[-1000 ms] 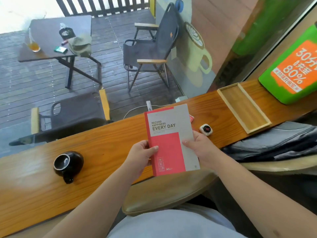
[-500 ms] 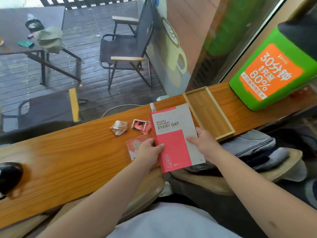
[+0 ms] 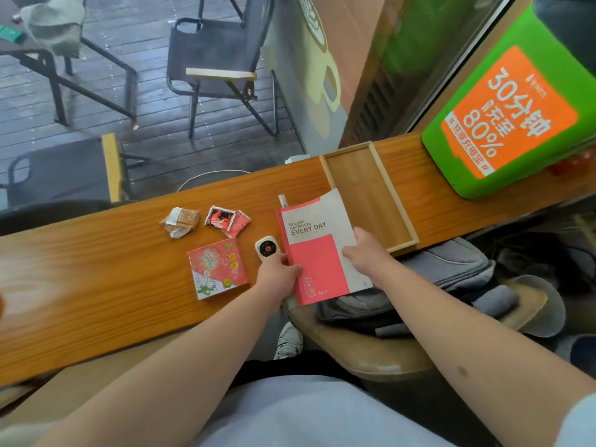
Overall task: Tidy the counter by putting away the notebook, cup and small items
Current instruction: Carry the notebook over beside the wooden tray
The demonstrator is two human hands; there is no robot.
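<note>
I hold a red and grey notebook (image 3: 317,250) over the front edge of the wooden counter (image 3: 96,272), my left hand (image 3: 277,274) on its lower left edge and my right hand (image 3: 364,254) on its right side. Just to its right lies a shallow wooden tray (image 3: 371,191) with nothing in it. Left of the notebook lie a small white round device (image 3: 265,248), a red packet (image 3: 217,269), a torn red wrapper (image 3: 227,219) and a crumpled beige wrapper (image 3: 179,221). A white tube (image 3: 283,200) peeks out behind the notebook. The cup is out of view.
A green box with an orange label (image 3: 512,114) stands on the counter's right end. A grey bag (image 3: 448,272) rests on a stool below the counter at right. Beyond the glass are folding chairs (image 3: 219,59) and a table on a deck.
The view swung right, so the black cup left the frame and the wrappers, packet and white device came into sight. Both hands carried the notebook rightward, close beside the tray.
</note>
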